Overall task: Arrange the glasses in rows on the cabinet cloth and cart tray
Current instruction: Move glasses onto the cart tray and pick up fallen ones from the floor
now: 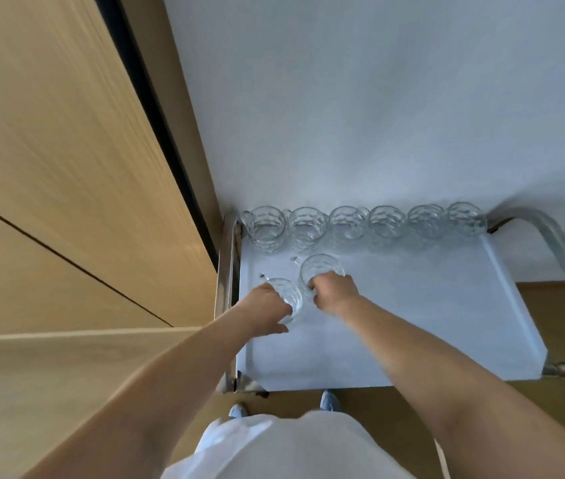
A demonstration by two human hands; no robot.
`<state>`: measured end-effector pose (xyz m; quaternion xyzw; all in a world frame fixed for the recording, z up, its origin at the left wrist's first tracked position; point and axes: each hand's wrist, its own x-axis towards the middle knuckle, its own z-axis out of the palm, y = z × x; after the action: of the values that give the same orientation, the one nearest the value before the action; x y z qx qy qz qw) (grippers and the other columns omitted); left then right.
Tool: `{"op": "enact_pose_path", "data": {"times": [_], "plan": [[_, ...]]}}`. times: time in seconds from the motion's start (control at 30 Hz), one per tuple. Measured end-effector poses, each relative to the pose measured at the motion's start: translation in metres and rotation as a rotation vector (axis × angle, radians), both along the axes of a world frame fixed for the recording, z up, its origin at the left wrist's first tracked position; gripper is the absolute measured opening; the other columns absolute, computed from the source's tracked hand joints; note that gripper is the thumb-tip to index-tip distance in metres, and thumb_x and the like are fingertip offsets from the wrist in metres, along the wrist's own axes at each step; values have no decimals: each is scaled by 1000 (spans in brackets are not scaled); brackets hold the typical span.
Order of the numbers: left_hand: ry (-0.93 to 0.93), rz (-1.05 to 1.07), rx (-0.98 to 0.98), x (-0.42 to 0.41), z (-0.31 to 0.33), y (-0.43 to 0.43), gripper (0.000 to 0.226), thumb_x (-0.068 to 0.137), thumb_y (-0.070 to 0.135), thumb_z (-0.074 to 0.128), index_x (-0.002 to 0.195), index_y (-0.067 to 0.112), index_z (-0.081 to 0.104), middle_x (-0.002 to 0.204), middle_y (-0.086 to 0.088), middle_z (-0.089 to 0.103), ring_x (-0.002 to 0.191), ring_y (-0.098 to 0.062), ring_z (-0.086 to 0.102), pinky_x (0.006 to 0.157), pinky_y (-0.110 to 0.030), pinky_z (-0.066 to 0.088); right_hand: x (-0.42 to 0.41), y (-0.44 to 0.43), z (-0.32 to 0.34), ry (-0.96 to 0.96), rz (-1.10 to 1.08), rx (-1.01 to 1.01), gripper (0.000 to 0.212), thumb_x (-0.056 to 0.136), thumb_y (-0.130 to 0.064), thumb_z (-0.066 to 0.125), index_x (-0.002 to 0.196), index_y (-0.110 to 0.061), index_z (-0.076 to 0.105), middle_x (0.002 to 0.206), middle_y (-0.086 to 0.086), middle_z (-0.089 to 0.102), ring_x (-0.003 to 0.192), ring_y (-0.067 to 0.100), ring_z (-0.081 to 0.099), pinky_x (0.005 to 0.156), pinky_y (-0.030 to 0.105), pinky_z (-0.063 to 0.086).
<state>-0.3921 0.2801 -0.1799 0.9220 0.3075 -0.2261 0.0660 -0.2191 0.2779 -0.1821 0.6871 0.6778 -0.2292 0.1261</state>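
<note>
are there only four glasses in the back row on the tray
No, six glasses stand in the back row along the far edge of the cart tray.

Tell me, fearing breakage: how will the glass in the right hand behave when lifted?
Probably rigid and fragile: the glass is clear, faceted. Glossy, so possibly slippery in the right hand. Squat and wide, so unlikely to tip.

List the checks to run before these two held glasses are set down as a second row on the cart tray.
1. Left hand grips the left glass: ok.
2. Right hand grips the right glass: ok.
3. Back row of six glasses lines the tray's far edge: ok.
4. Cart tray has bare space in front of that row: ok.
5. Held glasses level with each other: not ok, the left one is nearer the person.
6. Held glasses touching the tray or lifted: cannot tell.
</note>
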Motion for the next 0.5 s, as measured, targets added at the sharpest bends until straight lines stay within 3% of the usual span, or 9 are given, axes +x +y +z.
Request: {"op": "enact_pose_path", "data": {"times": [0.07,0.2,0.3,0.37,0.43,0.5], "plan": [[65,81,-23,12,4,-6,31,93,34,54,117,16,60,112,-6,64,108,-26,58,87,-35,44,0,2,1,-32,18,33,25,82,-9,51,96,-21,67,103,0,65,105,22,57,98,37,34],[162,226,29,31,5,-22,20,90,4,51,105,12,61,105,-6,65,99,-25,63,70,-30,42,-4,4,0,-51,20,82,16,81,-8,51,76,-22,57,94,3,67,97,27,60,95,35,35],[109,434,65,43,3,-29,25,89,0,51,108,12,61,109,-5,65,103,-24,63,73,-27,44,-8,6,-8,-76,57,160,18,82,-11,50,82,-20,65,93,2,69,98,23,61,107,35,27],[92,506,81,47,1,-26,26,90,1,51,111,13,61,112,-4,65,106,-23,62,75,-26,44,-7,6,-14,-59,58,206,21,84,-13,50,90,-16,70,91,3,70,99,24,61,107,32,28],[77,535,95,47,-2,-22,26,90,1,51,112,13,60,112,-3,65,106,-22,62,77,-26,45,-5,6,-17,-19,34,222,21,85,-15,51,93,-14,70,93,7,69,97,29,62,90,28,40],[68,555,112,47,-5,-17,26,90,2,51,111,14,60,110,-3,65,105,-21,62,83,-28,47,-4,7,-16,1,29,222,19,86,-17,52,93,-13,70,95,8,69,96,32,63,75,26,43]]}}
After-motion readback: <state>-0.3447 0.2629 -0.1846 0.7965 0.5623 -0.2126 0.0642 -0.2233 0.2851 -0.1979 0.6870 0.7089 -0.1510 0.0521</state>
